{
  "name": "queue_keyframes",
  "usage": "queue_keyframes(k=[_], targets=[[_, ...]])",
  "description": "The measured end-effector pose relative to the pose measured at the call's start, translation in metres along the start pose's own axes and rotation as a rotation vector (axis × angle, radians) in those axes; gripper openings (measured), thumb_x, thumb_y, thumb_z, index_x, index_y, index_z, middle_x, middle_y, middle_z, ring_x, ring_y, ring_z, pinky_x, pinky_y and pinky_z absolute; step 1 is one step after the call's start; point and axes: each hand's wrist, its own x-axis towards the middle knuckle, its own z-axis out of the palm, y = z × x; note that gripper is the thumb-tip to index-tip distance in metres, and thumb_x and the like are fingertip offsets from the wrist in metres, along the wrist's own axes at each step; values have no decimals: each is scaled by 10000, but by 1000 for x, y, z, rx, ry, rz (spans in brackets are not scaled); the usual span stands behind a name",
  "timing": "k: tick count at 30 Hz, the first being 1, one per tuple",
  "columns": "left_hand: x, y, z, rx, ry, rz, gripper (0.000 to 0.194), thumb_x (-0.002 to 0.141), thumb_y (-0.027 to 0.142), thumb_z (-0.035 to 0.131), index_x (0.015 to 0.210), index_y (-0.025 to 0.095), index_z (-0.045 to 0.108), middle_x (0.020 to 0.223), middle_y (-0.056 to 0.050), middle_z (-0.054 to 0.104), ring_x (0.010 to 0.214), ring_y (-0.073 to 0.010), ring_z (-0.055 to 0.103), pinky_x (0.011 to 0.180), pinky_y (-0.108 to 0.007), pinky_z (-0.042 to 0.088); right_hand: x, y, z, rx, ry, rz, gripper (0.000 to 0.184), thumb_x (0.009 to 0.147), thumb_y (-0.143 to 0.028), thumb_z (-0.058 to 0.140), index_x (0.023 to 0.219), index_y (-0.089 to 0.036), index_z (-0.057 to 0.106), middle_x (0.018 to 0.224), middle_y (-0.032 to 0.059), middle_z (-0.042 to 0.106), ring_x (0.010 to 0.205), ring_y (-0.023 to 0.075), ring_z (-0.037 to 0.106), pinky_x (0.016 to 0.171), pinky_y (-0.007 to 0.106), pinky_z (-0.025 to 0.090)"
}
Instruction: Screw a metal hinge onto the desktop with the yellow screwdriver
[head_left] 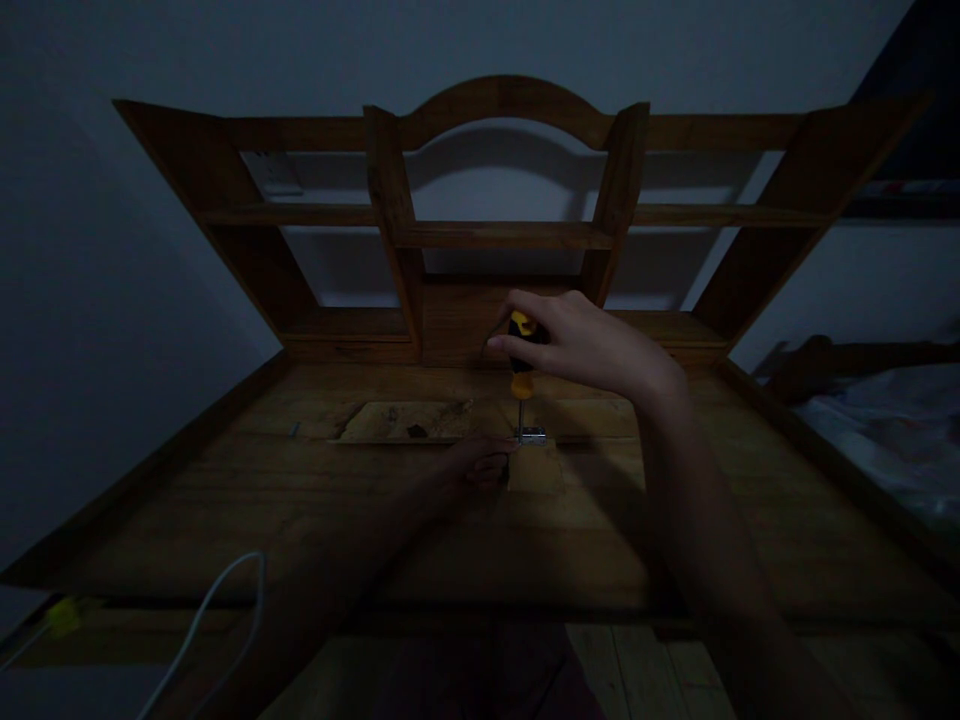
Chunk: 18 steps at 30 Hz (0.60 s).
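Note:
A screwdriver (522, 384) with a yellow and black handle stands upright in my right hand (581, 335), whose fingers wrap the handle from above. Its shaft points down to a small shiny metal hinge (532, 435) at the edge of a small wooden block (535, 470). Low beside the block's left side is my left hand (484, 460), its fingers curled and the index fingertip by the screwdriver's tip. In the dim light I cannot make out what those left fingers pinch. No screw shows clearly at the tip.
Under the work lies a wooden desktop (315, 500) with a rough, damaged strip (405, 420). A wooden shelf unit (502, 235) rises at the back. A white cable (202, 610) loops at front left. Pale cloth (885, 430) lies beyond the right edge.

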Motion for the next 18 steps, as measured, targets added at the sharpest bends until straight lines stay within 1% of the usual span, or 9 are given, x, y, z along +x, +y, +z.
queue_keyframes(k=[2, 5, 7, 9, 11, 15, 16, 18], targets=[[4, -3, -4, -12, -37, -29, 215, 990, 198, 460, 779, 161, 471, 446, 86, 216, 390, -58, 79, 447, -237, 128, 1, 1, 1, -1, -1, 9, 324, 967, -461, 552, 1143, -197, 617, 1024, 66, 682, 947, 238, 628, 838, 316, 429], [8, -6, -9, -22, -76, -41, 261, 1003, 214, 453, 746, 168, 445, 437, 74, 212, 392, -64, 77, 443, -248, 117, 2, 1, 1, -18, -7, 27, 310, 920, -352, 559, 1172, -180, 614, 1045, 73, 682, 943, 233, 624, 833, 312, 426], [10, -7, -10, -29, -72, -43, 256, 1003, 214, 452, 751, 167, 449, 435, 70, 212, 391, -63, 71, 445, -248, 100, 2, 1, -1, -36, -5, 19, 310, 904, -317, 551, 1162, -162, 623, 1019, 75, 681, 913, 229, 621, 804, 309, 423], [10, -7, -11, -38, -70, -42, 252, 1000, 211, 452, 751, 167, 446, 437, 70, 206, 389, -63, 63, 443, -245, 97, 2, 1, -1, -44, 0, -5, 287, 923, -331, 547, 1137, -160, 631, 995, 71, 677, 902, 225, 618, 788, 308, 419], [10, -7, -10, -51, -70, -34, 250, 998, 212, 457, 752, 166, 447, 441, 71, 206, 391, -64, 60, 434, -239, 105, 1, 2, -1, -31, 0, -15, 271, 955, -369, 540, 1118, -173, 631, 1003, 68, 677, 930, 228, 622, 806, 310, 423], [8, -5, -8, -61, -74, -44, 301, 993, 215, 473, 701, 169, 420, 431, 71, 208, 379, -62, 72, 410, -233, 121, 0, 5, 2, -26, 14, 26, 336, 990, -486, 515, 1107, -190, 621, 1009, 82, 680, 956, 250, 636, 837, 331, 437], [7, -5, -8, -63, -75, -40, 298, 989, 214, 483, 701, 167, 423, 430, 74, 210, 376, -61, 76, 406, -229, 127, 0, 6, 2, -41, 20, 38, 340, 988, -493, 513, 1103, -190, 615, 1001, 85, 680, 950, 256, 638, 832, 336, 437], [6, -4, -7, -59, -63, -30, 272, 980, 213, 501, 719, 161, 444, 432, 81, 219, 372, -59, 83, 397, -217, 135, 0, 7, 2, -60, 17, 51, 293, 973, -447, 521, 1089, -191, 605, 989, 84, 680, 926, 256, 640, 814, 337, 434]])
